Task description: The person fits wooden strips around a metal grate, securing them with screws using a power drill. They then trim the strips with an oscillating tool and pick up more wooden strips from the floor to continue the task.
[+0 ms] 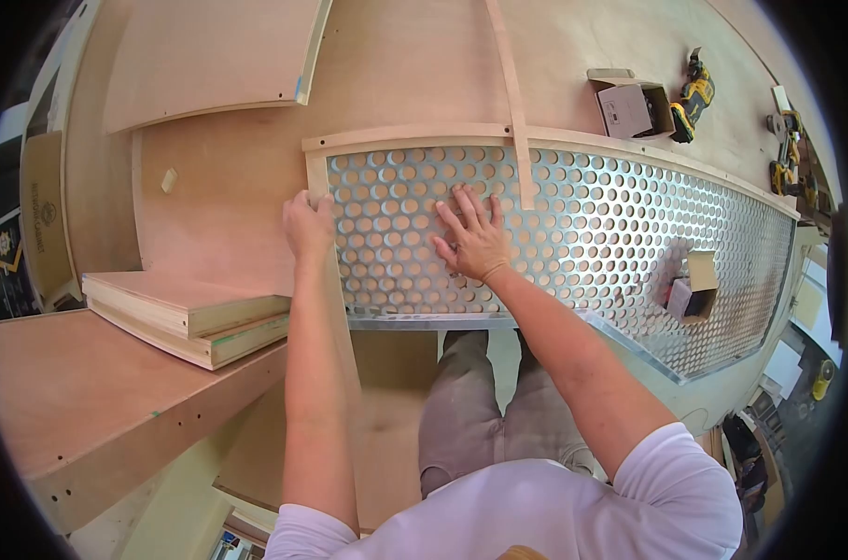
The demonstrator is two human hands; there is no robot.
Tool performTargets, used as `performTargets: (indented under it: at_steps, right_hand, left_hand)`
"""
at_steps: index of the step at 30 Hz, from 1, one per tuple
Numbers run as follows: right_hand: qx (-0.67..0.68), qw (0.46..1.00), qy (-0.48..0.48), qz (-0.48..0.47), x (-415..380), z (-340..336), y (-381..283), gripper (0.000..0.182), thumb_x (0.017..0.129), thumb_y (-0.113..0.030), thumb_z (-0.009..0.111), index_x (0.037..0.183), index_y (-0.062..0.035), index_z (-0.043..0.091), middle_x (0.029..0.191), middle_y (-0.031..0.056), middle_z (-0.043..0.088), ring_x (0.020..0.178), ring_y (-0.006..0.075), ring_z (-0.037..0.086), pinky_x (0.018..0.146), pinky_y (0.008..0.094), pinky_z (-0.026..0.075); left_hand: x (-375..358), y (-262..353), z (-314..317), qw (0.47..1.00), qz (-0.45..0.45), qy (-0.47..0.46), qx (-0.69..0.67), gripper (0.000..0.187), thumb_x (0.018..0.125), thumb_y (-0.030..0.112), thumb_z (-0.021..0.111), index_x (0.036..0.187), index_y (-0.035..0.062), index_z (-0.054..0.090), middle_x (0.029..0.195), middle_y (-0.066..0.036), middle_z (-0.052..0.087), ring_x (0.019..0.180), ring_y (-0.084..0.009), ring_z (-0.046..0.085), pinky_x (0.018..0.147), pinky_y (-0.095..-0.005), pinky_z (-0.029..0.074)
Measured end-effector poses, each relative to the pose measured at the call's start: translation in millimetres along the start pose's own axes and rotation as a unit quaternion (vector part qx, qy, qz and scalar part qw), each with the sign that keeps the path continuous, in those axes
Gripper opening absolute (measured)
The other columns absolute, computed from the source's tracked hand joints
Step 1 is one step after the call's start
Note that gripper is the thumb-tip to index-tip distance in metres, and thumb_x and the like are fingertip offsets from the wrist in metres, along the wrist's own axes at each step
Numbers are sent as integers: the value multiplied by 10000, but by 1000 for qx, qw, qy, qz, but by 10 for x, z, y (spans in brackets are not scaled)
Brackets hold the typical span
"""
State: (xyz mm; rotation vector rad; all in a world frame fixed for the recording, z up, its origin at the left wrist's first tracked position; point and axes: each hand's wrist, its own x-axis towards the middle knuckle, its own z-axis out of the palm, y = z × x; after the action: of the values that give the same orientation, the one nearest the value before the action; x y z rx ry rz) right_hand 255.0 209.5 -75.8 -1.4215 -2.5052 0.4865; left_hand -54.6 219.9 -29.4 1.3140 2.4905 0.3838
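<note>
A perforated metal sheet (554, 252) with round holes lies across the work surface in front of me. My right hand (475, 238) rests on it palm down, its fingers spread. At the sheet's left end, my left hand (309, 227) is closed on a wooden strip (317, 173), gripping it near its upper part. Along the far edge of the sheet runs a longer wooden strip (405, 136). A thin loose strip (515, 112) crosses over that one and ends on the metal, just beyond my right fingers.
An opened small box (693, 289) sits on the metal at the right. Another carton (629, 107) and a yellow-black power tool (694, 96) stand farther back. Stacked wooden panels (186, 313) lie at left, a large panel (209, 61) behind them. More tools (788, 159) lie far right.
</note>
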Motion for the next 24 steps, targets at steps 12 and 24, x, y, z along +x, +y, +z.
performTargets:
  at_steps: [12,24]
  right_hand:
    - [15,1000,14,1,5,22,7,586,910,-477,633,1435,-243,520,1606,118,363,1484,274,346,1177,644,207]
    - [3,1000,-1,-2,-2,15,-3,593,902,-480,630,1434,-238,530,1605,125,362,1492,284,328,1181,636,191]
  left_hand:
    - [59,106,-97,995,-59,-76,38,457,882,324,734,1135,-53,684,1024,-230,687,1071,-387,615,935,-463,489]
    - [330,349,-197,989,-107,-94,-46,422,828,374,758,961,-23,708,944,-203,703,980,-373,646,859,-460,504]
